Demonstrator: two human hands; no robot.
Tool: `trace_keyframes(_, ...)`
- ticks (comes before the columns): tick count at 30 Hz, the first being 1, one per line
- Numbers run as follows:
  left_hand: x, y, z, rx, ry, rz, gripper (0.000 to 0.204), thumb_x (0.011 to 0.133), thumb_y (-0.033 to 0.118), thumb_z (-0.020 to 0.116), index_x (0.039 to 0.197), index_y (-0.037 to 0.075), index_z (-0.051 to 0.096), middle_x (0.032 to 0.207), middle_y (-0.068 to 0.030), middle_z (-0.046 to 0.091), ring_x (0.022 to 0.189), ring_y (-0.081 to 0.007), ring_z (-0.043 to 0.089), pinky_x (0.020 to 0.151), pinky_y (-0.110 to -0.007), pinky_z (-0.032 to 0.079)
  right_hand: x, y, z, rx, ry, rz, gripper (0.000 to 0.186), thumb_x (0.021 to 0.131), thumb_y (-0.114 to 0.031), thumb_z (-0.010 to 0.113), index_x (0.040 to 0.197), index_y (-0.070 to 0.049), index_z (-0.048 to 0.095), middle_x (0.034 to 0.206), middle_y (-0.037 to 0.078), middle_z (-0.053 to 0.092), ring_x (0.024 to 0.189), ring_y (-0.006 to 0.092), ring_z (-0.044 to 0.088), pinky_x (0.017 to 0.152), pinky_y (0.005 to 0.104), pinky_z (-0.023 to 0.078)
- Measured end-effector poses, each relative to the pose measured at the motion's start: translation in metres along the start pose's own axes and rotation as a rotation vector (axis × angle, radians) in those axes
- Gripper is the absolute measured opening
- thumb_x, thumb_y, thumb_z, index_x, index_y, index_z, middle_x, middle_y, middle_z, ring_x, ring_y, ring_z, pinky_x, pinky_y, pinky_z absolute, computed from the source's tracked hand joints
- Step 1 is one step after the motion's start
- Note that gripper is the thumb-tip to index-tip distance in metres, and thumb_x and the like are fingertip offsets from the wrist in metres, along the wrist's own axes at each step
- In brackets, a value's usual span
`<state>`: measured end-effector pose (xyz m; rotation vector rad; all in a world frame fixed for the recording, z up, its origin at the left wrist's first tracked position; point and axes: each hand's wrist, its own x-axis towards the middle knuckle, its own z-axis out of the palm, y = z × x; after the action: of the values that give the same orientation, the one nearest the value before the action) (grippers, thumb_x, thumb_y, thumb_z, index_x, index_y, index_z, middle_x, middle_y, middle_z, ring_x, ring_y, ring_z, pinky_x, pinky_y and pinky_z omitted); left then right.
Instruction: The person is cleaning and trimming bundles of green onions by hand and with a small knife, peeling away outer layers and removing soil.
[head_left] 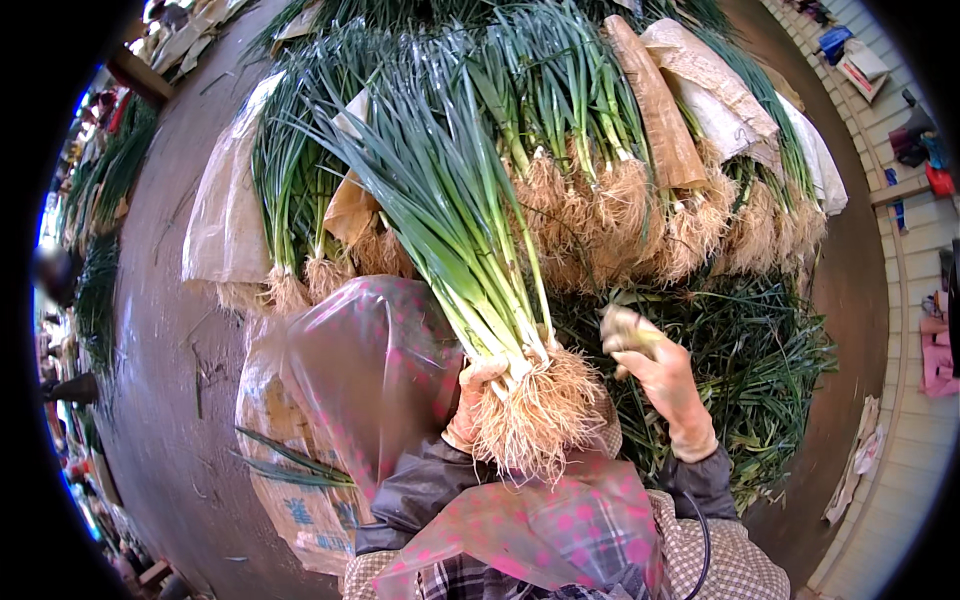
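My left hand [472, 400] is closed around the white stems of a bunch of green garlic [455, 240], just above its roots. The long green leaves point away from me toward the upper left. A thick tangle of pale roots [535, 415] hangs down over my lap. To the right of the bunch, my right hand [660, 380] is raised and apart from it. Its fingers look bent but are smeared by motion, and I cannot make out whether anything is in them. Below that hand lies a heap of loose green leaves [735, 385].
More green garlic bundles [575, 200] lie in a row ahead, roots toward me, with tan and white sacking [705, 85] among them. Clear spotted plastic [375, 350] covers my lap. A printed sack [300, 500] lies at left on the brown floor [190, 330]. A pale wall [910, 420] stands right.
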<state>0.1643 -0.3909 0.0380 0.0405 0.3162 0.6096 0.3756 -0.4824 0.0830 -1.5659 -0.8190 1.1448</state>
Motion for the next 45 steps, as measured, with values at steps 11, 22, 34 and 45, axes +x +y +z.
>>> trace_keyframes(11, 0.000, 0.003, 0.000, 0.093, -0.040, 0.201, 0.069, 0.076, 0.024, 0.067, 0.135, -0.002, 0.044, 0.112, -0.0154, 0.060, 0.104, -0.0263, 0.060, 0.095, -0.038, 0.049, 0.113, 0.033, 0.029, 0.264, 0.356, 0.150, 0.034, 0.105, -0.027, 0.042, 0.089, -0.003, 0.059, 0.066, 0.004, 0.059, 0.053, 0.0104, 0.052, 0.049, 0.0248, 0.048)
trace_keyframes(22, 0.004, -0.005, 0.012, 0.030, -0.122, 0.134, 0.093, 0.073, 0.038, 0.067, 0.148, -0.002, 0.029, 0.127, -0.0278, 0.054, 0.121, -0.0424, 0.051, 0.104, -0.055, 0.040, 0.138, 0.011, 0.026, -1.002, 0.267, -0.345, 0.062, 0.095, -0.058, 0.046, 0.126, -0.005, 0.056, 0.076, 0.005, 0.063, 0.058, 0.0114, 0.057, 0.048, 0.0289, 0.049)
trace_keyframes(34, 0.010, 0.004, 0.008, 0.132, -0.032, 0.098, 0.083, 0.071, 0.031, 0.070, 0.140, -0.003, 0.039, 0.124, -0.0173, 0.056, 0.114, -0.0300, 0.057, 0.103, -0.041, 0.045, 0.058, -0.002, 0.012, -0.359, -0.088, -0.108, 0.021, 0.094, -0.026, 0.066, 0.096, -0.005, 0.070, 0.068, 0.000, 0.063, 0.049, 0.0085, 0.050, 0.045, 0.0243, 0.040)
trace_keyframes(45, 0.009, 0.000, 0.014, 0.116, -0.027, 0.134, 0.079, 0.072, 0.028, 0.070, 0.139, -0.002, 0.041, 0.117, -0.0174, 0.060, 0.108, -0.0276, 0.059, 0.099, -0.041, 0.048, 0.099, 0.021, 0.043, -0.663, -0.119, -0.240, 0.038, 0.096, -0.039, 0.057, 0.083, -0.005, 0.068, 0.062, 0.009, 0.061, 0.061, 0.0231, 0.062, 0.057, 0.0366, 0.046)
